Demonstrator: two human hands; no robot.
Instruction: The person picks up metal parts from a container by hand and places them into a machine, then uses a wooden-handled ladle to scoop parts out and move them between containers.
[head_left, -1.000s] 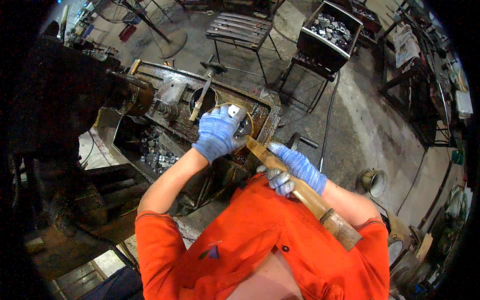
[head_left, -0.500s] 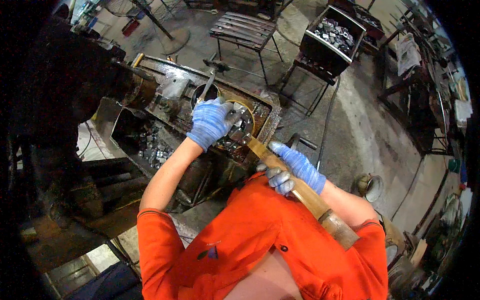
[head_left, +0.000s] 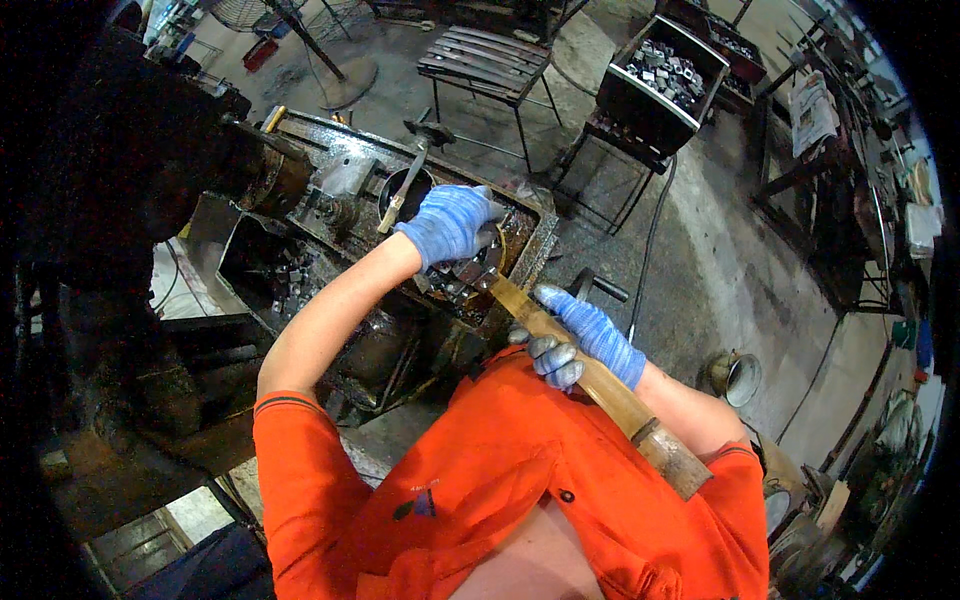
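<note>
Fingers (head_left: 470,205) of the left hand (head_left: 447,225), gloved in blue, were laid over the round metal fitting (head_left: 478,272) on the greasy machine (head_left: 330,200) — curled down on it, though a firm clench cannot be told. Further right, the long wooden handle (head_left: 600,385) was clasped by the right hand (head_left: 585,335) — its far end met the fitting, its butt lay over the orange shirt (head_left: 500,480).

Slanted wooden handle (head_left: 600,385), round chuck (head_left: 470,275)
</note>
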